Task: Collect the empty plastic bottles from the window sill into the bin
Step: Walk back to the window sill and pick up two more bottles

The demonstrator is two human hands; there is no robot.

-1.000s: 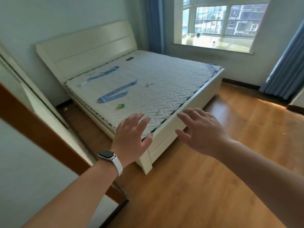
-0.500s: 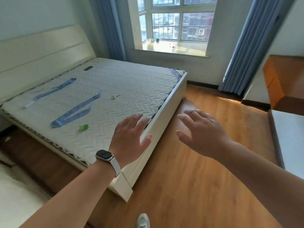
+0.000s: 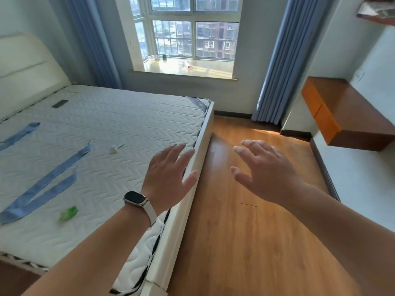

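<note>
The window sill (image 3: 213,70) lies far ahead under the window, lit by sun. On it lies a clear plastic bottle with a red cap (image 3: 187,65), and a small green-topped object (image 3: 164,57) stands near its left end. My left hand (image 3: 168,176), with a watch on the wrist, is stretched out over the bed's right edge, fingers apart and empty. My right hand (image 3: 263,171) hovers over the wooden floor, also spread and holding nothing. No bin is in view.
A bare white mattress on a bed (image 3: 106,135) fills the left, with blue straps (image 3: 47,184) and a green scrap (image 3: 68,213) on it. Wooden floor (image 3: 245,242) runs between the bed and a wall-hung orange-brown desk (image 3: 333,116) at right. Blue curtains (image 3: 284,67) flank the window.
The view has swung right and moved forward along the bed; the window sill is now straight ahead and nearer. Both hands stay spread and empty in front.
</note>
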